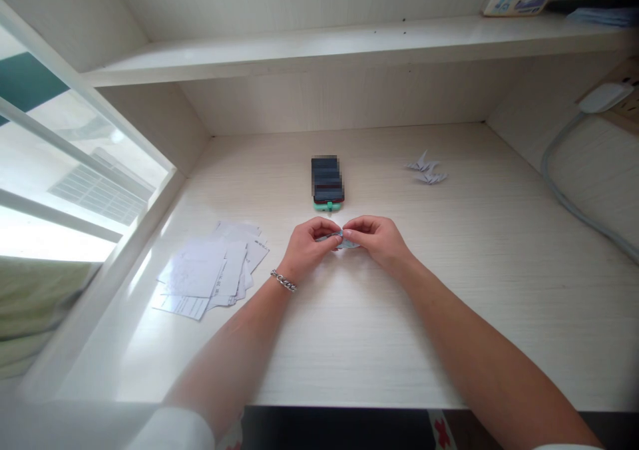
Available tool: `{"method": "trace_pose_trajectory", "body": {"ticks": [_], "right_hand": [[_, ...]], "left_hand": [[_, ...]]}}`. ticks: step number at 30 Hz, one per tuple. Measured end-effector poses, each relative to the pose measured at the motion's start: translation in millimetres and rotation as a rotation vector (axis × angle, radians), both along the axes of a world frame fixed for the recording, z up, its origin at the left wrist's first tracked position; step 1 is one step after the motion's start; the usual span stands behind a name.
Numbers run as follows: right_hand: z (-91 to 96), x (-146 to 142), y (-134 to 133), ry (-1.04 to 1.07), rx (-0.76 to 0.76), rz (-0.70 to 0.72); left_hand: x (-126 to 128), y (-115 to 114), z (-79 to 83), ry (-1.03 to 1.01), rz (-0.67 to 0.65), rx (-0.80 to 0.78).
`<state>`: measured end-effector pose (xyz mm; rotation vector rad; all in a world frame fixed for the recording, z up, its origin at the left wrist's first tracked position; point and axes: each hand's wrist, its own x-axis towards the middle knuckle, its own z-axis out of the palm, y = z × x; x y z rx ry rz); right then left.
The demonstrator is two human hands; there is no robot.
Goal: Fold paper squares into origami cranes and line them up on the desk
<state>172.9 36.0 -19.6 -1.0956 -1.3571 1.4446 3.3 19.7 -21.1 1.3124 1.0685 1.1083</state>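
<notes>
My left hand (312, 245), with a chain bracelet (283, 280) at the wrist, pinches one side of a small folded piece of paper (348, 243). From the other side my right hand (377, 238) grips the same paper, so the fingertips of both hands nearly meet over it. Most of the paper is hidden by the fingers; a pale bluish part shows below them. Just beyond the hands lies a phone (327, 180) with a green lower edge. Two small folded paper cranes (428, 170) sit farther back to the right.
A loose stack of paper sheets (200, 263) lies left of my hands on the pale desk (349, 357). Behind the desk runs a shelf (299, 54). At the right wall a grey cable (564, 197) hangs from a plug (605, 97). A window stands at left.
</notes>
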Motion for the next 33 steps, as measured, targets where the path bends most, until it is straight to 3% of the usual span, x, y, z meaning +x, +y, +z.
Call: {"method": "trace_pose_trajectory", "body": {"ticks": [16, 22, 29, 33], "right_hand": [[3.7, -2.8, -1.9, -0.057, 0.055, -0.084], [0.1, -4.0, -1.3, -0.051, 0.082, -0.101], [-2.6, -4.1, -0.4, -0.013, -0.004, -0.059], [-3.0, -4.1, 0.0, -0.021, 0.051, -0.069]], "left_hand": [[1.8, 0.8, 1.0, -0.149, 0.012, -0.078], [0.3, 3.2, -1.6, -0.073, 0.067, -0.037], [-0.9, 5.1, -5.4, -0.037, 0.1, -0.005], [-0.6, 5.1, -6.0, -0.041, 0.096, -0.005]]}}
